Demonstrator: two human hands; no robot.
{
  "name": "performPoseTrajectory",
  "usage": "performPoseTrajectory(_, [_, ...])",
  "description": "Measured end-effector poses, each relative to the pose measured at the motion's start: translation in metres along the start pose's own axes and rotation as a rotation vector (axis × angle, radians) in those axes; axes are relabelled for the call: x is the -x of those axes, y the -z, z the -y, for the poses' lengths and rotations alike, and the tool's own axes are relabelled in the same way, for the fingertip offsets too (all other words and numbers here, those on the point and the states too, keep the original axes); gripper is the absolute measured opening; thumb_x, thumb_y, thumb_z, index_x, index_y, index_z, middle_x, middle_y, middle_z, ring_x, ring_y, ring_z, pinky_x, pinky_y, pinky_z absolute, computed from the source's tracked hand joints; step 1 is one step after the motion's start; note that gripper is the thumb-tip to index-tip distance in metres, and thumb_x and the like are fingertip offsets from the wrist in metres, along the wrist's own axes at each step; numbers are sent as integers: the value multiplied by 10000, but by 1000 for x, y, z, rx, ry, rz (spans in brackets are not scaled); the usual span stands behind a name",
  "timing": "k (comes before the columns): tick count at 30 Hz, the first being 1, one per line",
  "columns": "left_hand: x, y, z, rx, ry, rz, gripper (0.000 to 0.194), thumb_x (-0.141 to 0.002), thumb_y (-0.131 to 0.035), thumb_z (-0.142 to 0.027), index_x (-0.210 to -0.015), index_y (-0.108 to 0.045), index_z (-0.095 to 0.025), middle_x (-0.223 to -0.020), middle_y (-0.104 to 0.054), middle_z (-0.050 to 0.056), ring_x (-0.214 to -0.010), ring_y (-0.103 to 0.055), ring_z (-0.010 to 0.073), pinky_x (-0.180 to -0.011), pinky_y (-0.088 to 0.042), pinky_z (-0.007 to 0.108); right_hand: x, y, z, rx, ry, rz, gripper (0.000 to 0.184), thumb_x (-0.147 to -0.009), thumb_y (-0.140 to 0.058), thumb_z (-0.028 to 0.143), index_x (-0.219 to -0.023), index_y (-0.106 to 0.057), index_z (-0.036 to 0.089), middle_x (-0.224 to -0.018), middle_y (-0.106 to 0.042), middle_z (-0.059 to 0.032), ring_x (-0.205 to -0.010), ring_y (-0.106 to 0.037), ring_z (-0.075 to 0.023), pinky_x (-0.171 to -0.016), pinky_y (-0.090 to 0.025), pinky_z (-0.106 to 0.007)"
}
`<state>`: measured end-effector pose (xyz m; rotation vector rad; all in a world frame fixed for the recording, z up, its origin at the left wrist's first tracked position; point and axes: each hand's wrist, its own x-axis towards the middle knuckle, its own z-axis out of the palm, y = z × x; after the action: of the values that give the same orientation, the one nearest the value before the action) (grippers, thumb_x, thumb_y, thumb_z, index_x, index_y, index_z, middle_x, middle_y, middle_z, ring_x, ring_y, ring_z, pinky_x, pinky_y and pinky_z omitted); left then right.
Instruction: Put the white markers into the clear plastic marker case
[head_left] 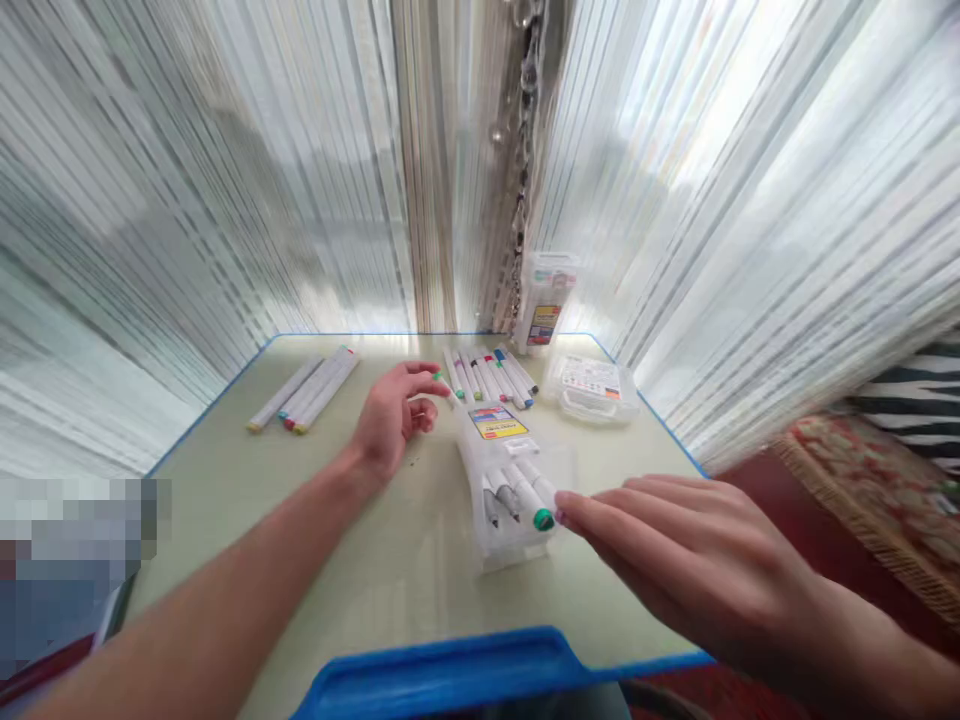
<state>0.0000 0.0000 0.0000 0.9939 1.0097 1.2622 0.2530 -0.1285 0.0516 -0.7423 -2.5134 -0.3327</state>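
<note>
A clear plastic marker case (480,555) lies on the table with its open end towards me and a yellow, red and blue label on top. Inside are several white markers, one with a green cap (544,519) and two with bare grey tips showing. My right hand (697,550) has its fingertips together at the case's opening, on the purple end of a marker (559,514). Beyond the case's far left side, my left hand (397,415) is half curled with fingers apart. Its fingertips are beside a green-ended marker (448,387) at the left of a row of markers (491,376).
Several white markers (322,390) lie together at the left of the table. Behind on the right, a clear case (546,305) stands upright near another lying flat (591,388). String curtains hang around the table's blue edge (645,410). Blue plastic (450,665) juts in front.
</note>
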Motion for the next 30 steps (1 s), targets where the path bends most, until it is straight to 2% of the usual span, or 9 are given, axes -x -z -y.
performPoseTrajectory(13, [1,-1,-2,6,-3,3,342,-737,-637,-311,-1019,-593,-122,-769,-653,32,-455,-491,74,-426,-372,202,-1,-1,0,9,-8,-26,114,-943,-615,103,-1047,-659,120,-733,-710,-46,-606,-639,-134,-582,-482,-274])
performPoseTrajectory(16, [1,-1,-2,5,-7,2,341,-738,-637,-314,-1018,-595,-123,-766,-652,31,-454,-488,74,-427,-371,203,0,2,1,37,-27,-104,148,-908,-667,102,-1054,-672,131,-769,-750,-43,-612,-672,-130,-602,-512,-266])
performPoseTrajectory(20, [2,-2,-2,-1,-6,9,332,-744,-633,-314,-1015,-597,-126,-773,-657,33,-454,-486,74,-430,-371,205,-15,12,-7,112,-109,-306,116,-884,-702,131,-993,-703,167,-747,-777,-15,-624,-715,-122,-643,-553,-236])
performPoseTrajectory(23, [2,-2,-2,-6,-8,12,328,-738,-631,-301,-1013,-600,-124,-772,-659,34,-454,-486,74,-431,-368,207,-43,12,-29,75,-253,-418,72,-901,-661,159,-901,-715,206,-633,-731,37,-476,-642,-86,-496,-501,-213])
performPoseTrajectory(26, [2,-2,-4,-8,-21,15,329,-728,-633,-294,-1003,-605,-116,-774,-662,38,-453,-483,73,-431,-360,209,-74,-10,-65,-136,-409,-471,125,-934,-615,251,-914,-722,189,-673,-719,13,-510,-650,-106,-530,-527,-240])
performPoseTrajectory(30, [3,-2,-7,-4,-44,7,318,-732,-633,-313,-981,-607,-117,-772,-663,37,-453,-481,73,-433,-359,212,-93,-67,-107,-298,-519,-444,184,-935,-575,283,-998,-706,171,-715,-709,-11,-559,-655,-133,-554,-528,-265])
